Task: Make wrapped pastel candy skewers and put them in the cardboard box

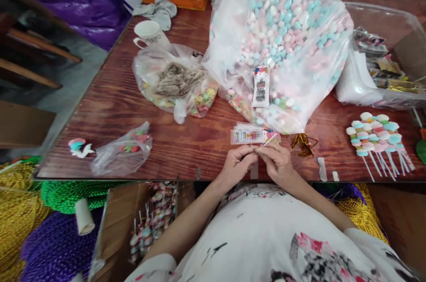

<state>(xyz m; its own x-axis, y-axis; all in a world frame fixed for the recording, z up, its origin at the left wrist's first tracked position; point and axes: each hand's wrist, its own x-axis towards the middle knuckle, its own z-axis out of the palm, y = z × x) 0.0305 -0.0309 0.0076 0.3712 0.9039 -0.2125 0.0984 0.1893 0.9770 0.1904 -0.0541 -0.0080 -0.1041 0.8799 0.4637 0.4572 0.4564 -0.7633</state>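
My left hand (237,164) and my right hand (277,160) meet at the table's near edge, fingertips pinched together. A thin white stick (270,139) juts up and to the right from the fingers of my right hand. Whatever lies between the fingertips is too small and covered to make out. Just beyond my hands lies a stack of printed plastic sleeves (248,134). Gold twist ties (302,144) rest to the right of my right hand. Under my hands, a strip of clear tape (254,171) hangs near the edge.
A big bag of pastel marshmallows (282,29) fills the table's back middle, a printed packet (261,86) on it. Marshmallow sticks (376,135) lie right, below a clear bin (382,95). Leftward are a candy bag (173,82), a mug (149,33) and a small bag (124,151).
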